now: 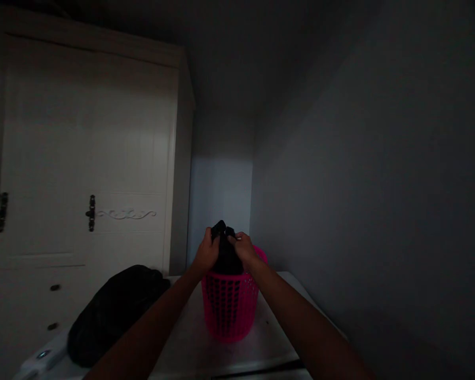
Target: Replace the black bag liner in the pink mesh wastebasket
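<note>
My left hand (208, 249) and my right hand (243, 247) are both closed on a piece of black, soft-looking material (227, 258), one at each side of its upper edge. It could be a bag or cloth; the dim light hides which. The material hangs down into a pink slatted plastic basket (233, 311), and dark stuff shows through the basket's holes. Both hands are just above the basket's rim. The basket stands upright on a pale flat surface (190, 343).
On the left lies a full-looking black bag (116, 311), beside a white object (43, 356) at the lower left. A white wardrobe (130, 158) with dark handles stands behind it. A grey wall (360, 184) borders the surface on the right.
</note>
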### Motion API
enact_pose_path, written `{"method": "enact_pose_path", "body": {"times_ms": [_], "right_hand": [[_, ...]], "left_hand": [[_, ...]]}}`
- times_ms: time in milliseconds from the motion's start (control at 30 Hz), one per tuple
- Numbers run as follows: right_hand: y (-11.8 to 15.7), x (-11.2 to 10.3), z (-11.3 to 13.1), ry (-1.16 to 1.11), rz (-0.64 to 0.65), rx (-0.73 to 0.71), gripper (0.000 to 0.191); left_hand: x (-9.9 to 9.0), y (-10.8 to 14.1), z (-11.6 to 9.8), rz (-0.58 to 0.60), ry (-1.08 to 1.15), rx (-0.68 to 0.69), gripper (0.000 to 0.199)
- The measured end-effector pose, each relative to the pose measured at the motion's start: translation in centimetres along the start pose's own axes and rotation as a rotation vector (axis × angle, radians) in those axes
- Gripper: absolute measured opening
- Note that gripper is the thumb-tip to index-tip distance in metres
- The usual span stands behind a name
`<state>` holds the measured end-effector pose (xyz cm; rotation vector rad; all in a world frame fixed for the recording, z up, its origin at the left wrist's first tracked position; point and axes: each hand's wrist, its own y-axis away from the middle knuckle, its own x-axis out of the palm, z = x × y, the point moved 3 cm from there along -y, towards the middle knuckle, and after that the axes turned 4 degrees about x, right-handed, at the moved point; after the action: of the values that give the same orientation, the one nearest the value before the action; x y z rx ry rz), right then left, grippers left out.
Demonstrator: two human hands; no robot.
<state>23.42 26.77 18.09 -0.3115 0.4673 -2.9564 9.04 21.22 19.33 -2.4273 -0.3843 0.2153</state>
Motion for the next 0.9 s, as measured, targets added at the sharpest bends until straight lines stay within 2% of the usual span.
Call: {"method": "enact_pose_path", "body": {"times_ms": [67, 133, 233, 300, 367, 400, 433, 500, 567, 633, 700, 733, 833, 900], "right_hand": [[-0.1, 0.3, -0.4, 0.02, -0.016, 0.058, 0.028], [0.2, 0.5, -0.4, 0.064, 0.037, 0.093, 0.022], [0.9, 0.6, 0.0, 0.03, 0.207, 0.222, 0.022], [1.6, 0.5, 0.4, -0.049, 0.38, 0.291, 0.024], [2.4, 0.3, 0.8, -0.064, 0.566, 0.288, 0.026], [2.7, 0.2, 0.9, -0.044, 0.616, 0.254, 0.031], [2.9, 0.1, 1.0, -0.023, 0.621, 0.214, 0.038], [2.9, -0.1, 0.9, -0.01, 0.534, 0.157, 0.048], [2.7, -0.3, 0.8, -0.026, 0.445, 0.151, 0.05], [2.5, -0.3, 0.7, 0.037, 0.422, 0.154, 0.051], [2.5, -0.5, 0.9, 0.219, 0.408, 0.06, 0.059], [2.6, -0.6, 1.2, 0.339, 0.386, -0.04, 0.065], [3.7, -1.0, 2.8, 0.662, 0.304, -0.452, 0.081], [4.8, -1.0, 3.8, 0.829, 0.252, -0.677, 0.075]], "left_hand": [[-0.1, 0.5, -0.8, 0.036, -0.185, 0.221, 0.007], [-0.1, 0.7, -1.1, 0.053, -0.279, 0.333, 0.01], [0.0, 0.5, -0.9, 0.082, -0.318, 0.339, 0.011], [0.0, 0.2, -0.8, 0.092, -0.316, 0.298, 0.01], [0.0, -0.1, -0.7, 0.11, -0.289, 0.241, 0.01], [-0.1, -0.2, -0.7, 0.124, -0.269, 0.211, 0.01], [-0.1, -0.2, -0.7, 0.136, -0.248, 0.186, 0.011], [-0.1, -0.1, -0.9, 0.146, -0.217, 0.16, 0.011], [-0.1, 0.0, -1.0, 0.14, -0.204, 0.148, 0.011], [0.0, -0.2, -0.9, 0.12, -0.183, 0.113, 0.01], [0.0, -0.6, -0.4, 0.066, -0.132, 0.034, 0.01], [0.0, -0.8, -0.1, 0.034, -0.102, -0.008, 0.01], [-0.2, -1.5, 0.7, -0.008, -0.022, -0.109, 0.01], [-0.3, -1.7, 1.3, 0.012, 0.036, -0.166, 0.017]]}}
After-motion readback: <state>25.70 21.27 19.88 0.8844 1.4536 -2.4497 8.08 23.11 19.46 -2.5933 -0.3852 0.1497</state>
